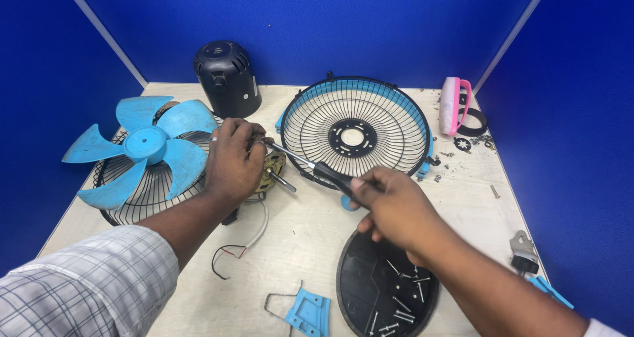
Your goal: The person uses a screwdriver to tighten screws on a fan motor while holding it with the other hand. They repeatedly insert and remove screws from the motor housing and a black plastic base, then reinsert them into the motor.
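Blue partition walls on three sides; pale wooden tabletop [317,224] strewn with fan parts. Left hand [232,157] clamps the fan motor [269,170] near centre, fingers wrapped closed over its top, shaft poking out toward the right, wires trailing below. Right hand [391,208] grips a black-handled screwdriver [310,167], fingers closed round the handle, tip angled in at the motor's upper edge. Step in hand looks like working a screw on the motor body. Exact seat of the tip hidden by the left hand. Nearby: blue fan blade [142,145] lying on a wire guard, second guard [353,129] behind the screwdriver, black motor housing [228,78] at back, black round cover [386,284] holding loose screws.
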